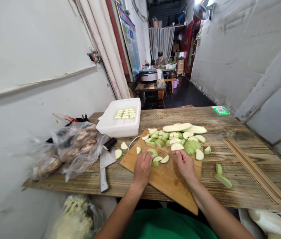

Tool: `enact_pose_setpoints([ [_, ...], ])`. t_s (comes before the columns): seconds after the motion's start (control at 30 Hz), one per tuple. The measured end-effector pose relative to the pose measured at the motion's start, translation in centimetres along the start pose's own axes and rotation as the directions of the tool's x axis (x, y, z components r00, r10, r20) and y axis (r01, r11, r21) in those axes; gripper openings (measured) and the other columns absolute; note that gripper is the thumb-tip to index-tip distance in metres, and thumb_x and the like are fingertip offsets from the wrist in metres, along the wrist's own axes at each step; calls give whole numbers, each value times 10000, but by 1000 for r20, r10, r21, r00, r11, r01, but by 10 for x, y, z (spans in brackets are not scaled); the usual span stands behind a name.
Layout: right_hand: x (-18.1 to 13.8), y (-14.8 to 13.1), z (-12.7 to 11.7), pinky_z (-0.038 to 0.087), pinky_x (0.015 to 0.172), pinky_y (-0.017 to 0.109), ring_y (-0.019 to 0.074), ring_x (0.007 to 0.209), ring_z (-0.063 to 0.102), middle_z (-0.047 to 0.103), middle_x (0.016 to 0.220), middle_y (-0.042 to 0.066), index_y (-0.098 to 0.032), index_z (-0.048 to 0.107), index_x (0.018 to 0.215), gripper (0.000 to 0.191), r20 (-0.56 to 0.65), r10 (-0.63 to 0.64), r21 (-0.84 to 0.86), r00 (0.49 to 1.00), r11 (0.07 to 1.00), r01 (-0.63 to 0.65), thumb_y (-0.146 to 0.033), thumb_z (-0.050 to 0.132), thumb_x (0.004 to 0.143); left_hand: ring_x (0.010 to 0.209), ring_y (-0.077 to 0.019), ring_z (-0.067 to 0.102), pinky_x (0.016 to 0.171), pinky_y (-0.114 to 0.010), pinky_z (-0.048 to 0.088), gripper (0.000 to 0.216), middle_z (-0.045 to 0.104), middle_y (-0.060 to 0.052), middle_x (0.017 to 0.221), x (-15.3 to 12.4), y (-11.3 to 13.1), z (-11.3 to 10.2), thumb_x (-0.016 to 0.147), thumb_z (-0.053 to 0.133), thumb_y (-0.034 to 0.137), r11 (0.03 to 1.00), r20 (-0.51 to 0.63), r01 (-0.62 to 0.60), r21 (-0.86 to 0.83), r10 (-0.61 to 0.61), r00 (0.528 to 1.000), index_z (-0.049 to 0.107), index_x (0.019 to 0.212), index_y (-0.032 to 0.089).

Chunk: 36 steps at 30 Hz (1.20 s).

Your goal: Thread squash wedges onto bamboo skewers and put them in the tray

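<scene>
A wooden cutting board [167,179] lies on the plank table and carries several pale green vegetable slices [180,139]. My left hand [142,168] rests on the board with its fingers curled around slices near its fingertips [155,157]. My right hand [185,164] reaches toward a slice [177,146], fingers bent and pinched on it. Two long unsliced halves [177,127] lie at the board's far edge.
A white plastic tub [120,124] with rows of slices stands at the back left. A cleaver [105,162] lies left of the board beside bags of mushrooms [77,142]. Bamboo skewers [252,169] lie at the right. A person sits far down the corridor [159,59].
</scene>
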State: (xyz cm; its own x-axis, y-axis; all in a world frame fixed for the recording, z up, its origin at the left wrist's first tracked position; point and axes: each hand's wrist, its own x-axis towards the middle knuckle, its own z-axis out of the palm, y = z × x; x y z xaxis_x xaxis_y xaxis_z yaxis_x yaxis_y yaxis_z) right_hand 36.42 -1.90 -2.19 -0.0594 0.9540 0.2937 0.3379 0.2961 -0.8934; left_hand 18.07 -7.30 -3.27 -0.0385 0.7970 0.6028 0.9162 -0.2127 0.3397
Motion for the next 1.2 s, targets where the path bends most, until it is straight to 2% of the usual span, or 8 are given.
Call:
enact_pose_setpoints([
  [0.17,0,-1,0,315,473,218,134,514,460,528,536,-5,-140,618,782,313,-3,18,2,1000,1000,-18,-353,400,855,967,-218,511,806,-372,458,243,551,-98,1014,-1,1,3,855,421,156,998,-16,11,68,-10,1000,539,1065,186],
  [0.4,0,-1,0,331,492,227,142,524,470,537,544,1,-141,616,784,333,3,21,15,1000,1000,-21,-374,389,860,876,-197,507,774,-347,446,233,571,-87,945,-3,9,-2,862,397,134,994,49,-41,105,36,998,583,996,177],
  [0.67,0,2,0,320,476,221,138,526,455,533,553,4,-134,617,803,331,3,36,28,999,999,-36,-391,414,851,949,-224,517,810,-384,458,249,578,-107,1006,-5,11,4,845,416,115,996,12,9,93,-10,1000,568,1033,173],
  [0.9,0,3,1,316,467,220,124,489,421,493,531,-15,-134,620,802,337,-3,36,2,999,999,-36,-398,416,850,1093,-218,494,909,-382,429,313,554,-119,1128,-8,7,11,863,361,111,999,2,42,20,-42,999,528,1117,188],
  [1.03,-1,2,0,305,458,219,121,468,400,443,489,-35,-137,621,810,344,14,39,9,999,999,-39,-404,409,855,1017,-226,509,882,-398,428,297,576,-112,1032,-4,10,5,860,388,144,998,4,61,-10,-61,998,546,1108,185],
  [1.2,-2,0,-1,319,471,218,129,504,441,509,524,-10,-138,612,791,331,18,14,22,1000,1000,-14,-384,402,860,912,-221,518,812,-385,443,272,571,-93,942,1,9,0,807,477,164,975,25,168,-143,-166,986,595,1051,187],
])
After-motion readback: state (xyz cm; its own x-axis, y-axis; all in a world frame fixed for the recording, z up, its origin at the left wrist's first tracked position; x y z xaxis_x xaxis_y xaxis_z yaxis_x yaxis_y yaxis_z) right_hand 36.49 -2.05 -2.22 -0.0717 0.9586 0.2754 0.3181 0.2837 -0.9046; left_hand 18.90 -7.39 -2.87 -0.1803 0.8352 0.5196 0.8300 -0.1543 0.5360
